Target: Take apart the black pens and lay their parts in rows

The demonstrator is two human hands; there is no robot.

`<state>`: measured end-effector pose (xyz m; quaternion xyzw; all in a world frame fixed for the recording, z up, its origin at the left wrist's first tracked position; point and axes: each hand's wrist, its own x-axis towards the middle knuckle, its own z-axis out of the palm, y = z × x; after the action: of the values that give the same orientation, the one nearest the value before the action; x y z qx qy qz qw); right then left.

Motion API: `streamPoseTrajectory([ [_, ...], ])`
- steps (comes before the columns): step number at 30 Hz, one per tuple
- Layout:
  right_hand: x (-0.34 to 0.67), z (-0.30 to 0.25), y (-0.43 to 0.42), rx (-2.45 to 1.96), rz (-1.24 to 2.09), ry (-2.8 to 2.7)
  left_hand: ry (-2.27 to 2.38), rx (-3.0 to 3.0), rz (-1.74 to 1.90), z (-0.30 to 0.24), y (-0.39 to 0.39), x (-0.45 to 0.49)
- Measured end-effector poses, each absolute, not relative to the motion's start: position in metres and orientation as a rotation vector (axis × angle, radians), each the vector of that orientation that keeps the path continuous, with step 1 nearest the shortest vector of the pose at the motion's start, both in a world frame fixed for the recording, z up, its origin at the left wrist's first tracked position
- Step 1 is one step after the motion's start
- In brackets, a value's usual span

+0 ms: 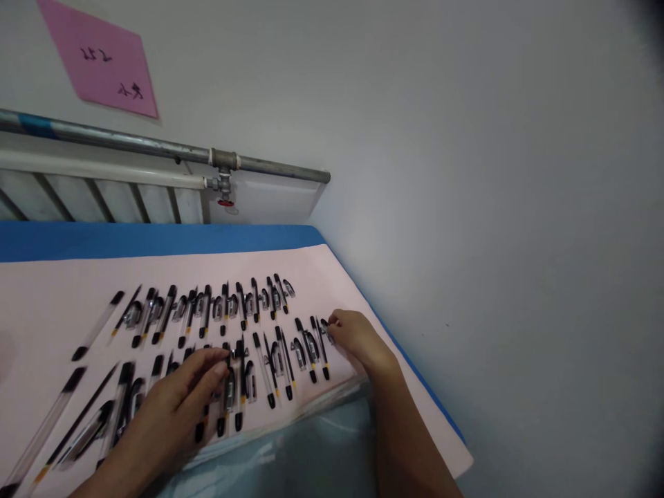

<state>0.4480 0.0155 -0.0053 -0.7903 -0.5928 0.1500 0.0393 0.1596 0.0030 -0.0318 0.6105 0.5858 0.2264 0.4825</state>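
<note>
Two rows of pen parts lie on a pale pink sheet (306, 270): clear pen barrels (263, 370) with black ends, thin refills with yellow bands, and clear caps (251, 380) with black clips. My right hand (357, 337) is at the right end of the nearer row, its fingers closed on a pen cap (326, 328). Over the middle of that row, my left hand (179, 394) has thumb and forefinger drawn together beside a black-ended pen (240, 387). Whatever its fingertips hold is hidden. Several pen parts lie beneath the left hand, partly covered.
A blue table edge (155, 238) shows behind and to the right of the sheet, against the wall (492, 207). Along the back run a metal pipe (155, 146) with a red valve and a white radiator (72, 197). Bluish clear plastic (301, 449) lies along the front.
</note>
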Motion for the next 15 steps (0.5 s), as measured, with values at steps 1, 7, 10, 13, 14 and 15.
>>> streamPoseTrajectory([
  [1,0.4485,-0.0062,0.0158,-2.419,0.465,-1.818,1.426,1.49,0.555,-0.032,0.003,0.1595],
  [7,0.4473,-0.0106,0.018,-2.389,0.483,-1.822,1.401,1.496,0.562,-0.0322,0.0031,0.1596],
  [10,0.446,-0.0111,0.0189,-2.377,0.491,-1.826,1.398,1.512,0.555,-0.0324,0.0033,0.1587],
  [13,0.4459,-0.012,0.0192,-2.364,0.485,-1.83,1.405,1.542,0.559,-0.0312,0.003,0.1581],
  [14,0.4461,-0.0125,0.0191,-2.36,0.481,-1.832,1.404,1.545,0.566,-0.0303,0.0029,0.1582],
  [15,0.4463,-0.0133,0.0191,-2.355,0.478,-1.834,1.403,1.542,0.575,-0.0294,0.0027,0.1584],
])
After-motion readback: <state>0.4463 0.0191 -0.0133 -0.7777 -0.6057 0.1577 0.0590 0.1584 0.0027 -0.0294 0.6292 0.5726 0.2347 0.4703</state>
